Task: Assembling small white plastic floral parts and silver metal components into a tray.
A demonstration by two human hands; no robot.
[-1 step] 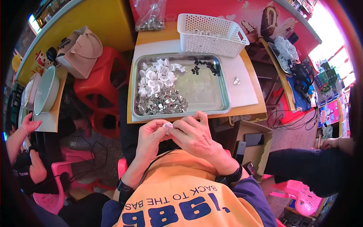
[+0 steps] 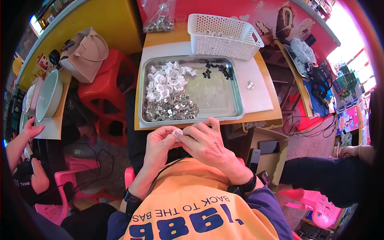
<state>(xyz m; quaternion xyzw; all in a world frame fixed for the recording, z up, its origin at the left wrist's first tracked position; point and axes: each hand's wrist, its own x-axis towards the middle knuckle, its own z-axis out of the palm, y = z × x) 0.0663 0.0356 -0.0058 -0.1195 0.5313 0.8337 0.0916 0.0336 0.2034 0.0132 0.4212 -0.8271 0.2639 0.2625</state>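
Just beyond my chest, both hands meet at a small round white plastic part [image 2: 177, 135]. My left hand [image 2: 159, 146] pinches it between thumb and fingertips. My right hand [image 2: 205, 143] has its fingertips against the part's right side, index finger raised; whether it grips something tiny there is hidden. In front of my hands lies a metal tray [image 2: 236, 108]. It holds a heap of white plastic parts [image 2: 166, 82], a pile of small shiny metal pieces [image 2: 170, 109] and some little black pieces [image 2: 218, 71].
A white perforated basket [image 2: 224, 38] with a few white parts stands behind the tray. Small metal pieces [image 2: 250, 85] lie right of it. A clear bag [image 2: 160, 18] sits at the back. A cardboard box [image 2: 272, 160] holds phones. Co-workers' hands [image 2: 33, 130] show at both sides.
My hands and the white part stay as they were. The co-worker's hand at the left has shifted very slightly.
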